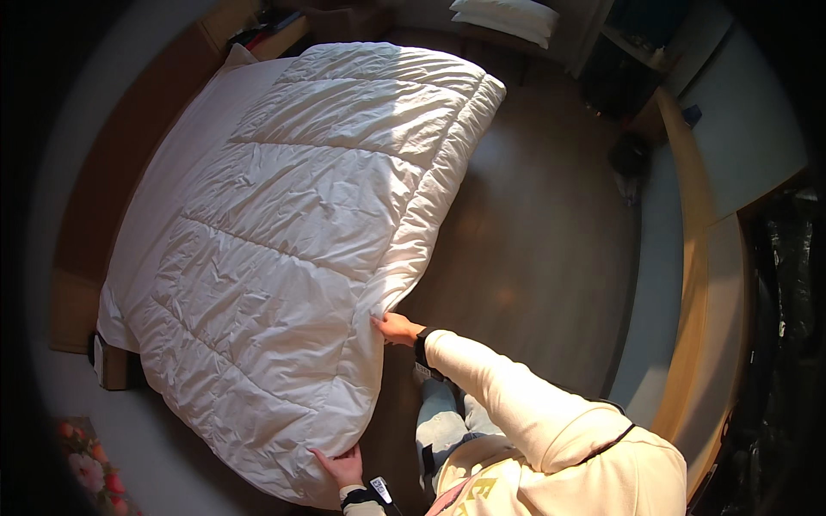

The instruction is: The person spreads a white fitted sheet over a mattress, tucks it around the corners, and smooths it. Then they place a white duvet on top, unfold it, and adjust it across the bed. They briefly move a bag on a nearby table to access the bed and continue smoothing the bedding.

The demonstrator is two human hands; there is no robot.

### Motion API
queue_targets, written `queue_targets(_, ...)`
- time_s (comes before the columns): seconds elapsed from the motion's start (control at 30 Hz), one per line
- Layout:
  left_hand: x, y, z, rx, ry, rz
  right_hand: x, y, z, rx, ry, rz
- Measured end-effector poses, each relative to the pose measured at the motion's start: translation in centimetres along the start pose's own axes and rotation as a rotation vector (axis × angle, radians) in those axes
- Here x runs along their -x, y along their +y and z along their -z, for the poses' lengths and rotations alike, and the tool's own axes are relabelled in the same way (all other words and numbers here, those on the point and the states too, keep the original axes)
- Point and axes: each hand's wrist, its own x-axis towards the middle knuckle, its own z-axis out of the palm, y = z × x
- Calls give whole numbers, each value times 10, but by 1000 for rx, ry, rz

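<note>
A white quilted duvet (284, 215) is spread over the bed, its stitched seams running across it and its surface wrinkled. My right hand (398, 328) pinches the duvet's edge on the side facing me, where the fabric bunches a little. Lower down, at the near end, my left hand (344, 469) holds the edge too, with the thumb on the fabric and most of the fingers hidden beneath or behind it. Past the duvet's far left side, a strip of white bed sheet (163, 202) shows on the mattress.
A brown headboard (120, 163) runs along the left. White pillows (508, 19) lie stacked on a stand at the back. Dark floor (533, 241) lies between the bed and a long wooden-edged ledge (688, 232) at right. A floral picture (90, 469) is at lower left.
</note>
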Motion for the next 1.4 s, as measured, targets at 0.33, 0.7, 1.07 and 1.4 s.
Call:
queue_targets(0.33,-73,-171,-242,-568,-208,410,-9,-8,155,-270,-65,-68)
queue_targets(0.7,-100,-377,-544,-481,-252,391,-31,14,507,-400,192,-257)
queue_targets(1.07,-191,-518,-731,-164,-133,367,-193,-32,742,-311,285,-260)
queue_targets(1.4,-220,-624,-885,-178,272,57,-369,-45,924,-523,498,-581)
